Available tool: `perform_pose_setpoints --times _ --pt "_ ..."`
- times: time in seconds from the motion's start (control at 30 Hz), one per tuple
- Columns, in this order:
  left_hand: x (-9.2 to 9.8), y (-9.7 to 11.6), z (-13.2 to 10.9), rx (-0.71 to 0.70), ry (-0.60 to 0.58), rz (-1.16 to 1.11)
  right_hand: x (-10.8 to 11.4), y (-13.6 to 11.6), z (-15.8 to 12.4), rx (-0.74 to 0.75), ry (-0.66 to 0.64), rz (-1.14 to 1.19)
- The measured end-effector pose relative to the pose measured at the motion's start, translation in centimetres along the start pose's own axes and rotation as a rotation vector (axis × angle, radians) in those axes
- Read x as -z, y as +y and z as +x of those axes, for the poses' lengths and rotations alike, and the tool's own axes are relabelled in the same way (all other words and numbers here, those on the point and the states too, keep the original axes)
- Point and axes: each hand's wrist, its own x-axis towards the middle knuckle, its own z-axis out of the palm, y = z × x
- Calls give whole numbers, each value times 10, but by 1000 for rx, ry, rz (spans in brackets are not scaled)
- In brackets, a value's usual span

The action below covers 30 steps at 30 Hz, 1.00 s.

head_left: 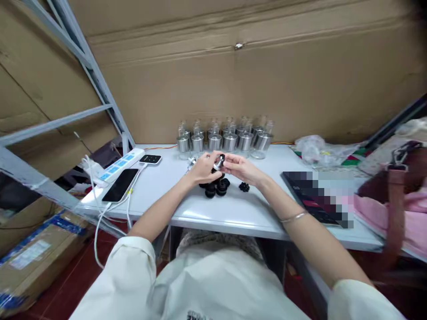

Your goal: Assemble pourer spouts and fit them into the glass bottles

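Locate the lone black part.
In the head view, the lone black part lies on the white table, just right of the black cluster, near the right hand.

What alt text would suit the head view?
The left hand and right hand together hold a silver part over black caps on a white table. A row of jars stands behind them against cardboard; a phone and power strip lie at the left.

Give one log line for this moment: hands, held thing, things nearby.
left hand: holds small silver part | right hand: holds same part | below: black caps on white table | behind: row of bottles
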Motion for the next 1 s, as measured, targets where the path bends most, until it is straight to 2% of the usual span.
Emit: perform_pose_setpoints --times 0.3,0.4,0.57,0.8,1.0 --pt "4 2 1 -20 -27 -25 2 -2 3 77 91 -36" --pt "8 -3 1 33 -18 -30 5 -8 3 124 153 46" --pt "11 -16 2 172 -29 73 10 -16 2 100 285 242" --pt "3 -22 -1 222 -149 180 11 -18 5 73 387 312" --pt "-9 -16 -1 320 -214 251 10 -15 9 132 444 252"
